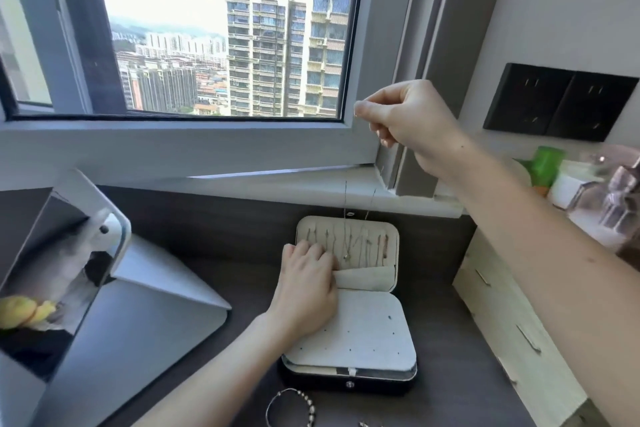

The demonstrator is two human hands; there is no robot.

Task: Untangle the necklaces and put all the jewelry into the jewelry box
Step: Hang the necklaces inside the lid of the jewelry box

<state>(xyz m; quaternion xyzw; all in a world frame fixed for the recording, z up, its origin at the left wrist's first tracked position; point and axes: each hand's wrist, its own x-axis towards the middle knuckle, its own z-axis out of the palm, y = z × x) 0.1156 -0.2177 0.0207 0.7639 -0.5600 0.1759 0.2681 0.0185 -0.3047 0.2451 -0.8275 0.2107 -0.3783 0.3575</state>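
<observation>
1. Head view, upper left: window, with tower blocks beyond the glass.
2. Desk: dark wood grain, running under the sill from the left edge to the right.
3. Mirror: on a grey folded stand at the left of the desk, tilted back.
4. Drawers: pale, at the right of the desk, near the box.
5. Box: black outside and pale inside, open at the middle of the desk. Lid laid back toward the sill, with a row of chains inside it and a pocket along its lower edge.
6. Sockets: two black plates, side by side on the right wall.
7. Right hand: raised in front of the window frame, well above the box. Fingers curled, with thumb and forefinger pinching the necklace at its top.
8. Left hand: palm down on the left of the lid, fingertips at the pocket's edge. Pinching or only pressing, cannot tell.
9. Bracelet: beaded, flat on the desk just in front of the box.
10. Necklace: thin, hanging in two strands from the right hand down over the open lid.
</observation>
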